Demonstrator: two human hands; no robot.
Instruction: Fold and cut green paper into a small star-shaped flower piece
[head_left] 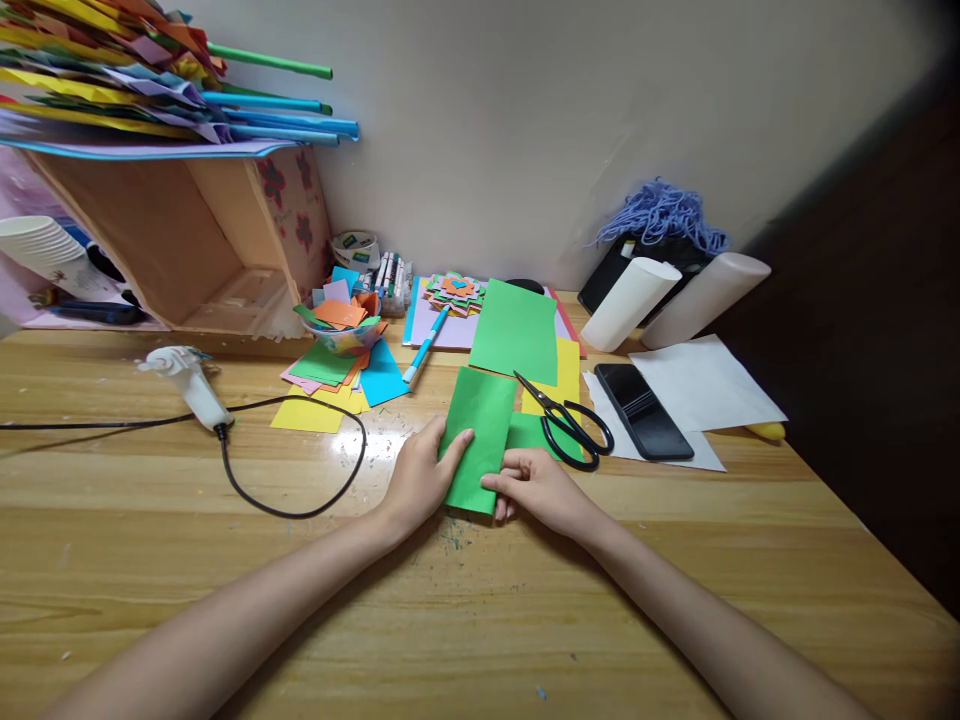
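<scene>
- On the pale wooden worktop (480, 630), with twelve o'clock towards the wall (465, 150), I see a narrow bright-green paper rectangle (480, 425) between the person's hands, seemingly folded or layered, though I can't be certain.
- Its long axis runs from just past twelve down to just past six, so a long edge faces each hand.
- The left hand (415, 475) sits at eight o'clock, thumb pressed on the upper face and fingers tucked around the left edge; that grip is closed down to the paper's thickness.
- The right hand (541, 490) sits at four o'clock, its grip a light pinch of thumb and finger at the lower right edge, the other fingers curled.
- Neither hand is nearer: both touch the paper, the left reaching further across its face.
- Just beside it, at two o'clock, lie black-handled metal scissors (566, 420); at one o'clock, a larger green paper sheet (516, 330).
- Well apart at nine to ten o'clock stands a white glue gun (191, 390), its black cable (300, 516) looping towards the left hand.
</scene>
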